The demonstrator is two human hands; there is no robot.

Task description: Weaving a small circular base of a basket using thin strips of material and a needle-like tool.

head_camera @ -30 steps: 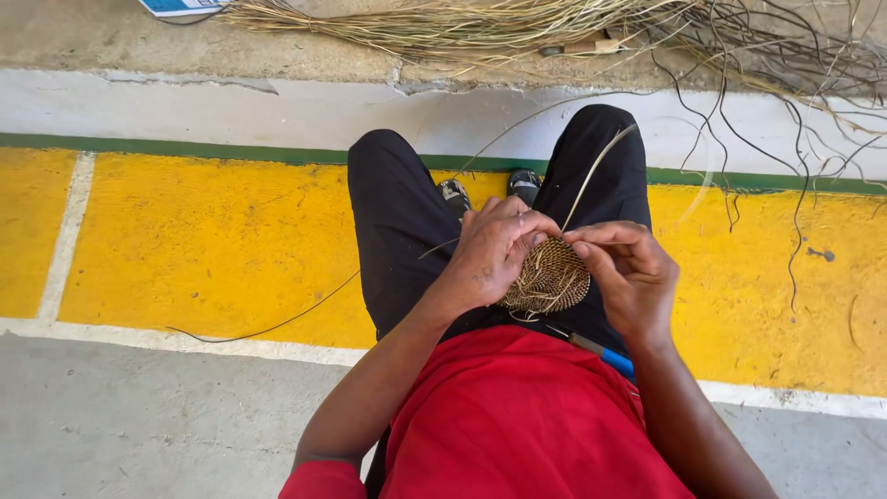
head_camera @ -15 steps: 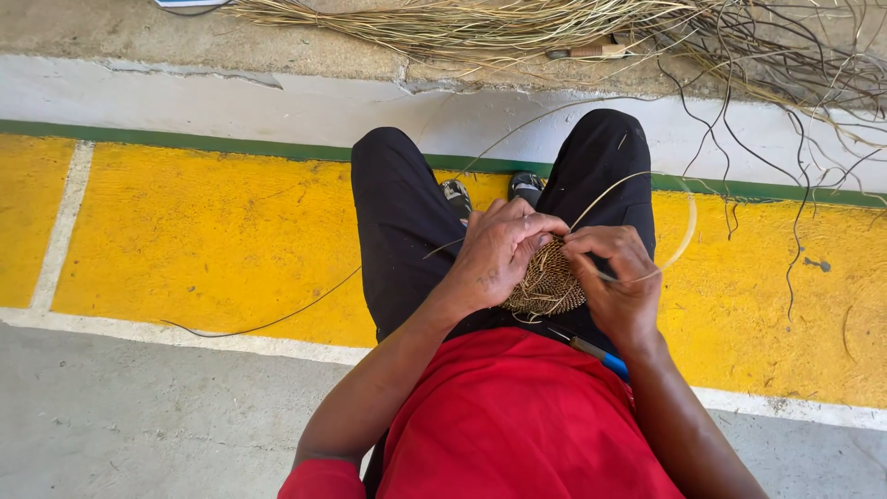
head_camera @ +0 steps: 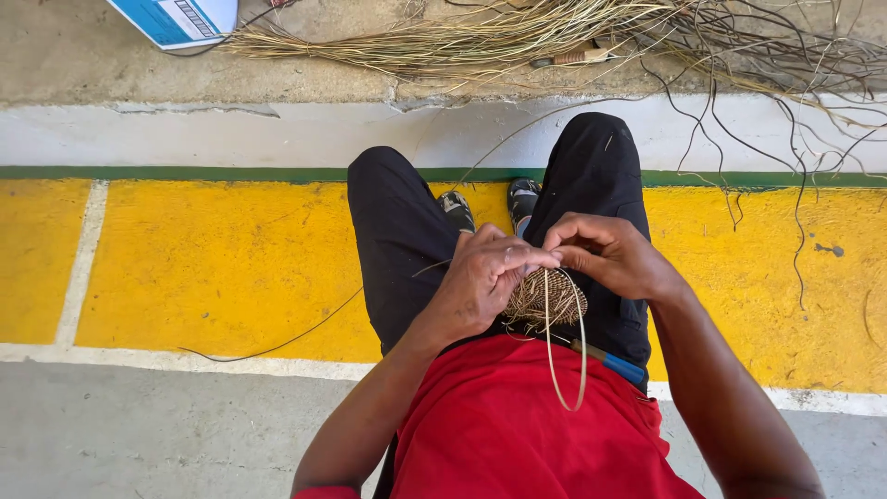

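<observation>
A small round woven straw piece (head_camera: 539,303) rests on my lap, between my knees in black trousers. My left hand (head_camera: 480,280) grips its left edge, fingers curled over the weave. Just right of it, my right hand (head_camera: 610,254) pinches a thin straw strand (head_camera: 565,360) at the top of the piece. That strand hangs down in a long loop over my red shirt. Much of the woven piece is hidden under my left hand.
A bundle of dry straw (head_camera: 480,42) lies on the concrete ledge ahead, with dark loose strands (head_camera: 785,102) trailing right. A blue-handled tool (head_camera: 614,362) lies on my right thigh. A blue and white box (head_camera: 180,18) sits top left. The floor is painted yellow (head_camera: 212,268).
My right hand has moved up and left to the top of the woven piece. The strand that arched out to the right now hangs as a loop over my shirt.
</observation>
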